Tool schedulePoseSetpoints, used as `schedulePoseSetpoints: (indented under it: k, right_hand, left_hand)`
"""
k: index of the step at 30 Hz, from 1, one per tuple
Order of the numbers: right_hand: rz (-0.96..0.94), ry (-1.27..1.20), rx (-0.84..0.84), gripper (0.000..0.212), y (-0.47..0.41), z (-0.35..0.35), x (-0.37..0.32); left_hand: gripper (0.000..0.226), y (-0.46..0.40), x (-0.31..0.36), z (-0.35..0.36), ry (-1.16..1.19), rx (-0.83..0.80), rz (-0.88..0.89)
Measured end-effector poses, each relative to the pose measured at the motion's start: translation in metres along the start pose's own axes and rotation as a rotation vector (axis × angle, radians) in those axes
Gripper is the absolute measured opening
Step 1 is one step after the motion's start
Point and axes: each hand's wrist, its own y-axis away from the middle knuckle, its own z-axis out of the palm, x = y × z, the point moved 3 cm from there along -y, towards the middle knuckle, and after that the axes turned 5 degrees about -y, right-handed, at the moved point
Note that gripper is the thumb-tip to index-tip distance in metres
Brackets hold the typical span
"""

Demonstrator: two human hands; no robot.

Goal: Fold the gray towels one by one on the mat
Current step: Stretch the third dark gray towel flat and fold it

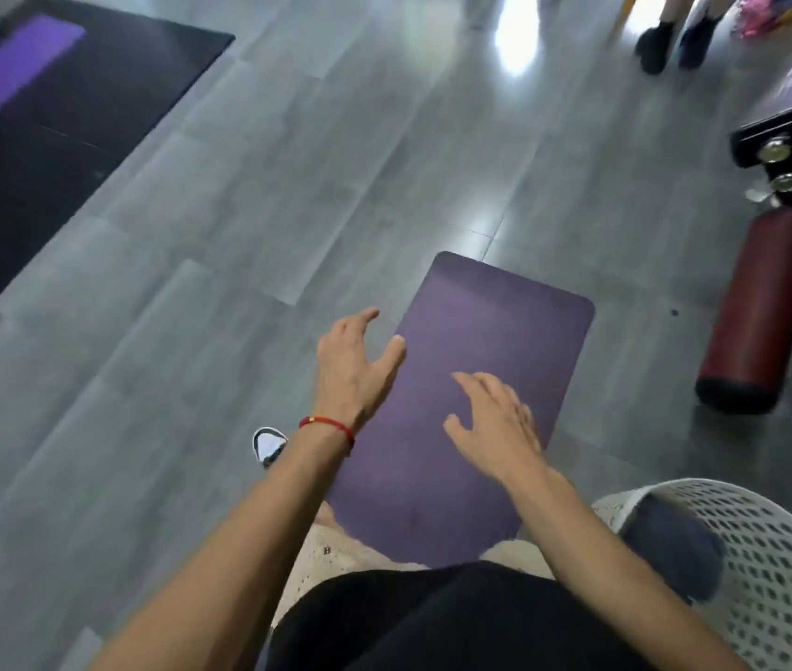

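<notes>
Matt purple mat (491,331) on glossy gray floor (287,186); perforated white plastic basket (781,564) (gray cloth inside).

Two hands show, a left hand (353,368) and a right hand (498,423), both with fingers spread and holding nothing. One red bracelet (328,425) circles the left wrist. Two mats are visible: one purple mat (476,341) beneath the hands and one dark mat (70,128) far left. One white basket (781,564) sits at the right, with one gray towel (672,549) visible inside. One sneaker (269,445) shows. One red roller (762,307) lies right. Two black shoes (679,41) stand at the top.
</notes>
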Motion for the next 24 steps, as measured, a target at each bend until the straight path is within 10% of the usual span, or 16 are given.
schedulePoseSetpoints:
  k: [10, 24]
  right_hand:
    - [0.169, 0.063, -0.007, 0.063, -0.181, 0.089, -0.234]
    - [0.456, -0.139, 0.188, 0.064, -0.355, 0.077, -0.336]
  left_hand:
    - [0.089, -0.241, -0.21, -0.141, -0.088, -0.207, 0.126]
    - [0.08, -0.449, -0.196, -0.201, -0.065, -0.387, 0.453]
